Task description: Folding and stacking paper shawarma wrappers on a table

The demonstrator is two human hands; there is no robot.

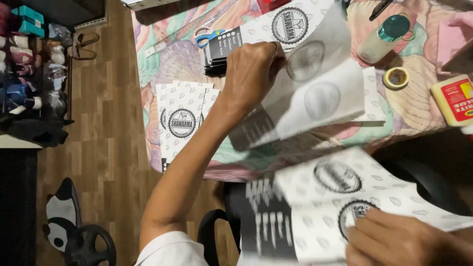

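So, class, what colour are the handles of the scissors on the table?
Blue scissors handles, clearest in the head view.

Paper wrappers spread all over the bench

A flat stack of printed paper sheets [182,118] lies at the left edge of the patterned-cloth bench [167,64]; blue-handled scissors [209,37] sit behind it, and a small tape roll [396,77] lies far right, next to a rectangular glue bottle [453,101].
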